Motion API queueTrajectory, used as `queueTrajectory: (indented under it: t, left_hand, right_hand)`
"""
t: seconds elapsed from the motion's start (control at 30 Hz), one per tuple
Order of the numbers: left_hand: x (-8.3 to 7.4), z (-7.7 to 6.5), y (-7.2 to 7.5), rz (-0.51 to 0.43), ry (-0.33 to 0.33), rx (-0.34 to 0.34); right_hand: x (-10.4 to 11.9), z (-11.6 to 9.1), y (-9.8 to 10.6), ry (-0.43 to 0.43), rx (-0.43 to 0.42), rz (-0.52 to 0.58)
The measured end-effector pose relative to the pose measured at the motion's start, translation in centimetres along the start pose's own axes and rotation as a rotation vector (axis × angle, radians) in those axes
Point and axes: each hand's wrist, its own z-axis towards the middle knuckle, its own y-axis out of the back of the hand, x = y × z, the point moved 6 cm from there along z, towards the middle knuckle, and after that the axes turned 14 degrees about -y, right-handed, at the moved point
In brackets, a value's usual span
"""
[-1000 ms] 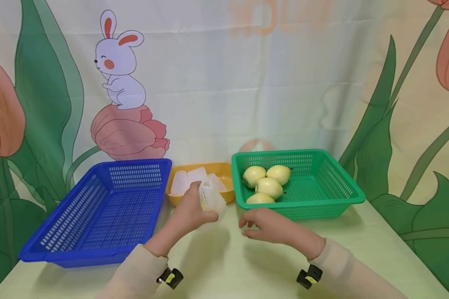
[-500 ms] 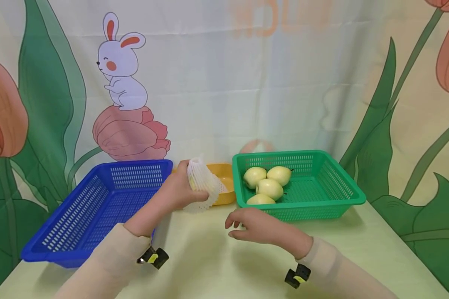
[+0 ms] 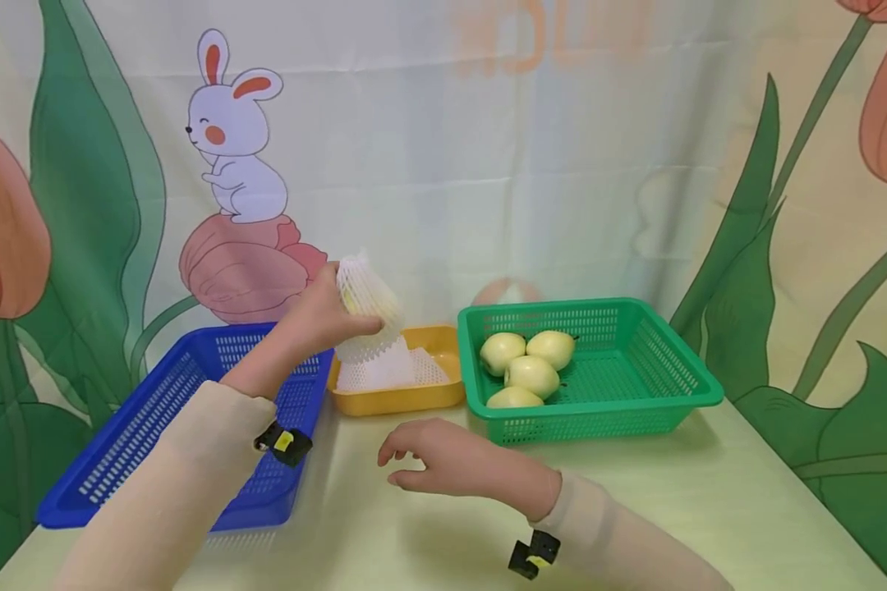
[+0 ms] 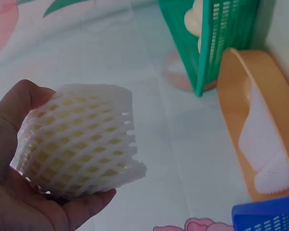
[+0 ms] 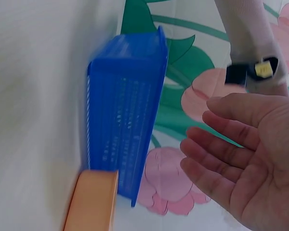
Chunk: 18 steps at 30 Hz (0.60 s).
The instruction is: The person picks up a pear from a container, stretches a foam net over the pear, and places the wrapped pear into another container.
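Note:
My left hand (image 3: 314, 316) grips a pale yellow-green fruit wrapped in a white foam net (image 3: 369, 308), raised above the left end of the yellow basket. In the left wrist view, thumb and fingers curl round the foam net (image 4: 82, 139), and yellow shows through its holes. The right hand (image 3: 451, 460) hovers over the table in front of the yellow basket, holding nothing. Its fingers (image 5: 221, 149) are loosely bent and apart in the right wrist view. The yellow basket (image 3: 399, 400) contains several white foam nets (image 3: 388, 368).
A blue basket (image 3: 296, 492) stands on the left, partly hidden behind the left arm. On the right, a green basket (image 3: 599, 419) holds several pale yellow-green fruits (image 3: 532, 377). The table (image 3: 384, 542) meets a printed cloth backdrop (image 3: 562, 164) behind the baskets.
The left hand has moved left and upward with the netted fruit, from in front of the yellow basket to above it. My right hand has shifted left and slightly nearer, away from the green basket.

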Motion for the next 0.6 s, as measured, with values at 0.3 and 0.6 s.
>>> queueTrajectory:
  t: [0.3, 0.6]
  left_hand:
    - [2.4, 2.2, 1.4, -0.009, -0.006, -0.025]
    - [4.6, 2.9, 1.4, -0.028, 0.010, -0.051]
  right_hand:
    - [3.0, 1.8, -0.9, 0.077, -0.014, -0.031]
    - [4.4, 4.0, -3.5, 0.085, -0.090, -0.033]
